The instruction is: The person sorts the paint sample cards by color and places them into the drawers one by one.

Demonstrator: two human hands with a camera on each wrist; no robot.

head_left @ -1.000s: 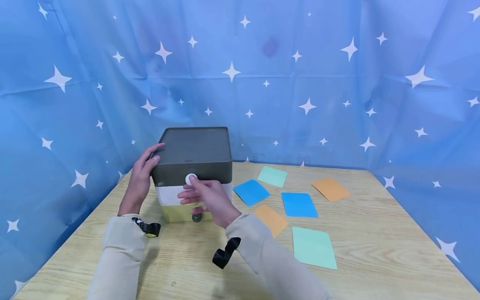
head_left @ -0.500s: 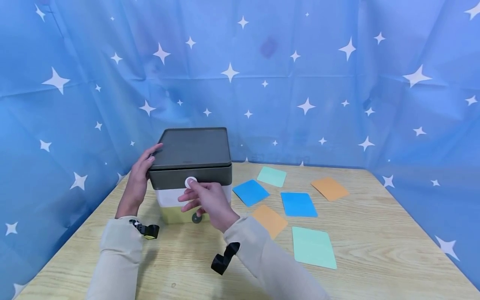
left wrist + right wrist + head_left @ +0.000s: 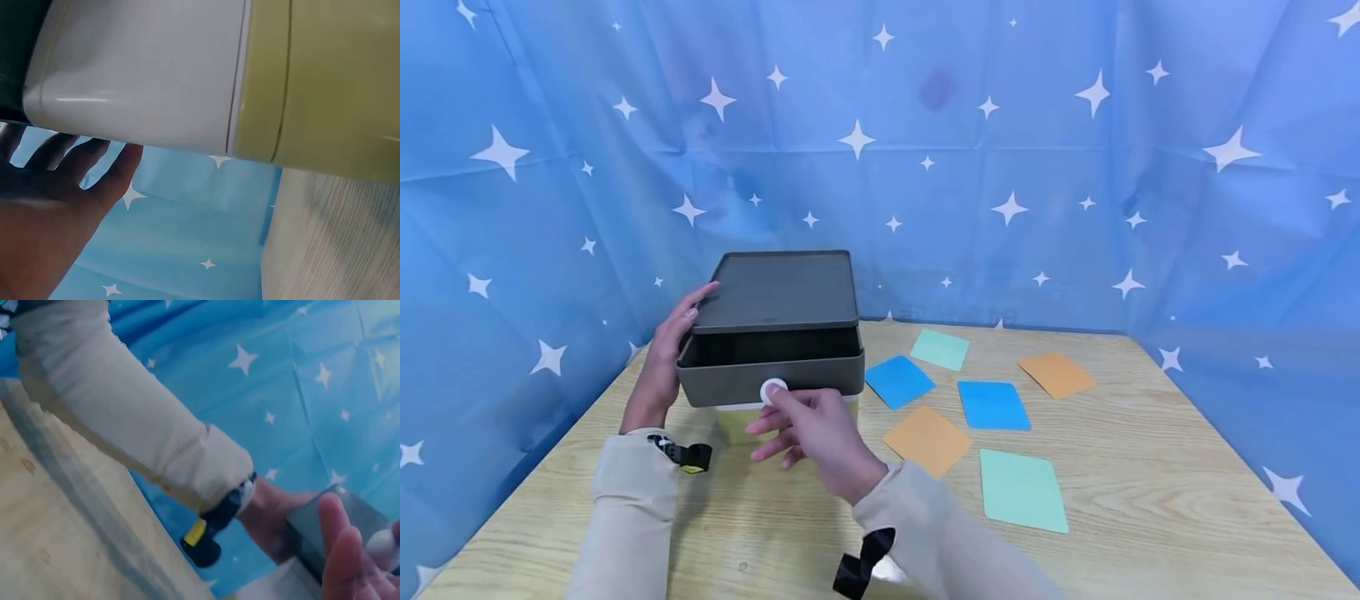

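Note:
A small drawer cabinet stands on the table, with a dark grey top tier (image 3: 778,287), a white tier (image 3: 144,75) and a yellow-green tier (image 3: 344,81). Its top drawer (image 3: 722,385) is pulled partway out, and the inside that shows is dark. My right hand (image 3: 827,433) pinches the drawer's round white knob (image 3: 772,390) with thumb and forefinger, the other fingers spread below. Against the cabinet's left side rests my left hand (image 3: 664,358), its fingers straight and reaching to the top edge. The lower tiers are mostly hidden behind the drawer and right hand in the head view.
Right of the cabinet lie square paper cards: two blue (image 3: 994,405), two orange (image 3: 1057,375) and two mint green (image 3: 1022,490). A blue curtain with white stars (image 3: 925,167) hangs behind and along both sides of the wooden table (image 3: 1150,467).
The top drawer was closed a second ago and has slid out toward me, drawn by my right hand on the knob. My left hand stays on the cabinet's side.

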